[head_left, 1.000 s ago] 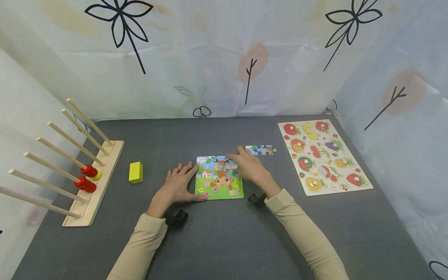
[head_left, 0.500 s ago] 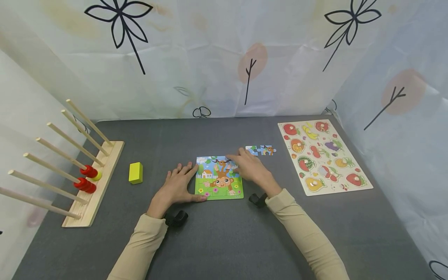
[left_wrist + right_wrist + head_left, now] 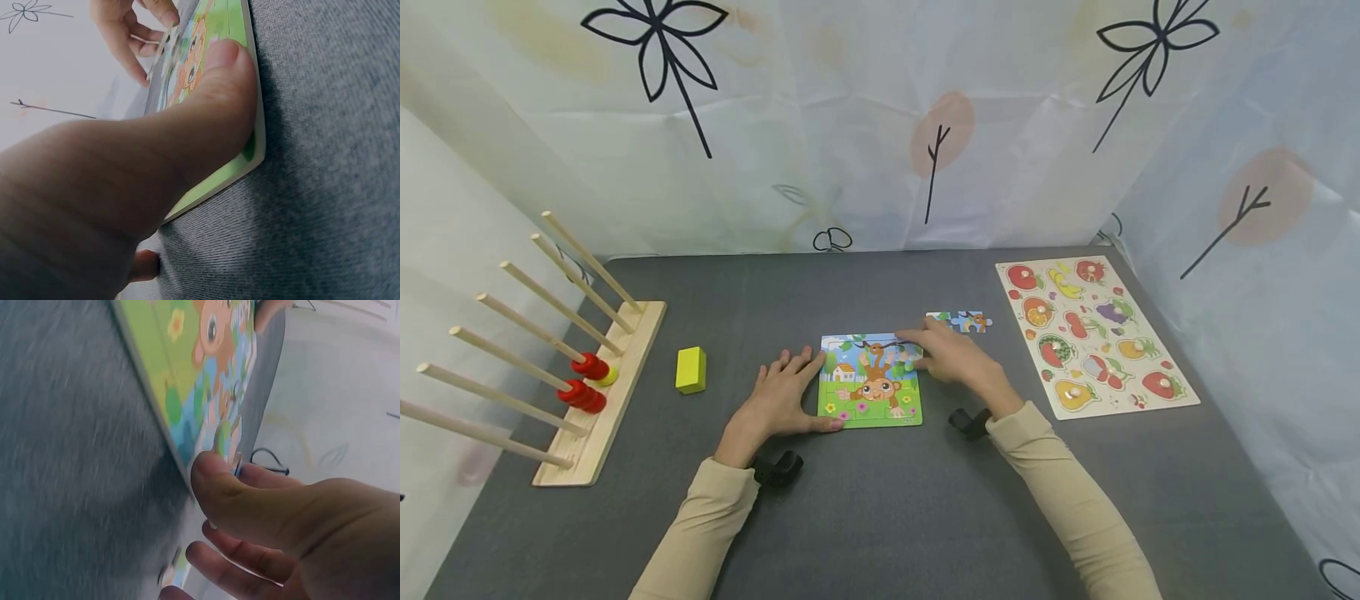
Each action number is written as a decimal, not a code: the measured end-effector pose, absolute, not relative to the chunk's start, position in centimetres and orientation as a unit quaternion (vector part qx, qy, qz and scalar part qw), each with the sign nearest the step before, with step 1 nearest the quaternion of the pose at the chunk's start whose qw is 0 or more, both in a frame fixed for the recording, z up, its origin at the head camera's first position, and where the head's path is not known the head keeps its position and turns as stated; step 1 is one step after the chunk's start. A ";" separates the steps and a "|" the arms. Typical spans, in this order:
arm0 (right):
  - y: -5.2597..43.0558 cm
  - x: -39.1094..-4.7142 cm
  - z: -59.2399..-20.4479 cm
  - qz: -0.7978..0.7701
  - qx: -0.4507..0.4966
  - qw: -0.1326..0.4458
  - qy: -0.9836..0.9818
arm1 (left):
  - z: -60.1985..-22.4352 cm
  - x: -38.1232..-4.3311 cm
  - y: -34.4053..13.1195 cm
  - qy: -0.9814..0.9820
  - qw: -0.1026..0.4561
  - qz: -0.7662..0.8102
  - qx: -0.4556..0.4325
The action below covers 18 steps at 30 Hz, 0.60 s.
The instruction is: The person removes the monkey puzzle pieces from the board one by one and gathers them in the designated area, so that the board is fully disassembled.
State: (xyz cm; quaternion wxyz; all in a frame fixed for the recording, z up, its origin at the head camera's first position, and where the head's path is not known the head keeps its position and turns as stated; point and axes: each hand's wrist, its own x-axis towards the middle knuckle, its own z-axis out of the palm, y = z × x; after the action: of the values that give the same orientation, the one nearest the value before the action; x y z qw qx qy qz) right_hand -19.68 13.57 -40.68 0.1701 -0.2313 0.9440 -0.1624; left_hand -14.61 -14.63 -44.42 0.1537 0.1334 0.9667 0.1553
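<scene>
A square jigsaw puzzle (image 3: 871, 407) with a cartoon monkey lies flat in mid-table. My left hand (image 3: 781, 396) spans its left side with spread fingers, the thumb (image 3: 228, 81) resting on the near-left corner. At the far-right corner, my right hand (image 3: 957, 357) pinches a puzzle piece (image 3: 223, 436) between thumb and forefinger. That piece stands tilted above the board in the right wrist view, partly covered by the fingers. Just beyond the right hand, loose puzzle pieces (image 3: 973, 322) lie joined or side by side on the table.
A wooden peg rack (image 3: 617, 379) with red rings (image 3: 582, 396) and a yellow ring stands at the left. Beside it is a yellow block (image 3: 691, 370). To the right lies a fruit picture board (image 3: 1097, 337). Patterned cloth walls (image 3: 850, 125) enclose the grey table (image 3: 880, 517).
My right hand has shifted a little to the right along the puzzle's far edge, showing more of the upper picture. The left hand stays in place.
</scene>
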 end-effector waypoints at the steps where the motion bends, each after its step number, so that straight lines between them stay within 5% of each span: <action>1: 13.9 -19.7 -40.6 -0.163 -0.232 0.170 0.944 | -44.4 -14.6 -14.6 0.967 0.153 0.156 0.134; 18: 17.1 -19.8 -40.8 -0.125 -0.221 0.170 0.952 | -44.3 -14.6 -14.7 0.967 0.148 0.152 0.137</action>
State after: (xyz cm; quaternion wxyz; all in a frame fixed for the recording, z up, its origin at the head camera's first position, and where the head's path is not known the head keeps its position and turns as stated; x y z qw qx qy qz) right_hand -19.82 17.13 -40.82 0.1704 -0.2210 0.9521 -0.1254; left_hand -14.64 -14.67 -44.34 0.1484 0.1372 0.9675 0.1521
